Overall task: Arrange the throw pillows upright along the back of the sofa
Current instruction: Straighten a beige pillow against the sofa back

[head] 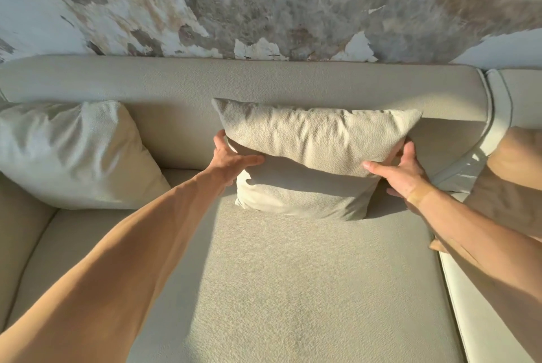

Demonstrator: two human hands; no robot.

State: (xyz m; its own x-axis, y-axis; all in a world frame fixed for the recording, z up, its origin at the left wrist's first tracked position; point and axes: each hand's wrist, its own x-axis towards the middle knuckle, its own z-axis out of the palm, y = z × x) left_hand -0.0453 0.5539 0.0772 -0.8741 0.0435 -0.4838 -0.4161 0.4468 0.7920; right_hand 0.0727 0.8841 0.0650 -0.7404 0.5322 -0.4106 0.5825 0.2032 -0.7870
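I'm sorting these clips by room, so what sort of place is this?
Most likely a home living room. A long beige upholstered sofa stands against a mottled grey-and-white wall, and both hands hold a beige square throw pillow against its backrest.

Three throw pillows on one sofa (293, 289), middle pillow (311, 157) against the backrest, left pillow (73, 154) and right pillow (510, 186) either side of it, two hands, left hand (231, 157), right hand (401, 170)

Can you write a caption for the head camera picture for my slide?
Both hands, left and right, hold the middle pillow upright against the sofa back.
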